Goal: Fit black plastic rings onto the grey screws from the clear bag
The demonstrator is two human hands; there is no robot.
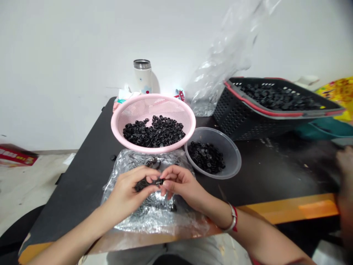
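Both hands meet over a clear plastic bag that lies at the table's front edge with dark small parts on or in it. My left hand is closed around a small black part, its thumb and fingers pinching it. My right hand pinches the other end of that part with thumb and fingertips. What exactly the part is stays too small to tell. Just beyond the hands stands a pink mesh basket holding many black ring-like pieces. Beside it, a clear plastic bowl contains small black washer-like pieces.
A black perforated basket with a red-edged rim, full of black parts, stands back right. Behind are a light thermos and a tall clear plastic bag. Another person's hand is at the right edge of the dark table.
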